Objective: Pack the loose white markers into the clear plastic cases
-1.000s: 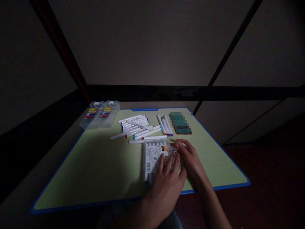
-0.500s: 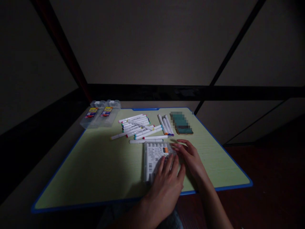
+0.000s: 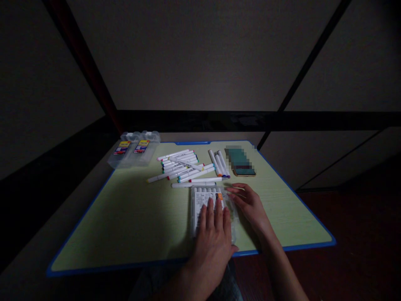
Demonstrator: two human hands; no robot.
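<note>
A clear plastic marker case [image 3: 194, 209] with a white printed label and white markers inside lies near the front edge of the table. My left hand [image 3: 213, 230] rests flat on top of it, fingers stretched forward and covering part of the label. At the case's right side is my right hand [image 3: 249, 205], its fingers loosely spread and their tips by the case's upper right corner. Whether those tips touch the case I cannot tell. Just beyond the case lie loose white markers [image 3: 194, 184] with coloured ends.
Several more white markers [image 3: 184, 163] lie piled at mid-table, with a small group [image 3: 219, 163] to their right. A phone [image 3: 246, 172] lies at the right. Two clear plastic cases [image 3: 134, 156] with labels stand at the far left. The table [image 3: 109, 225] has a blue rim.
My left hand has shifted left over the case, its fingers now straighter and covering more of the label. My right hand stays beside the case. The view has moved slightly.
</note>
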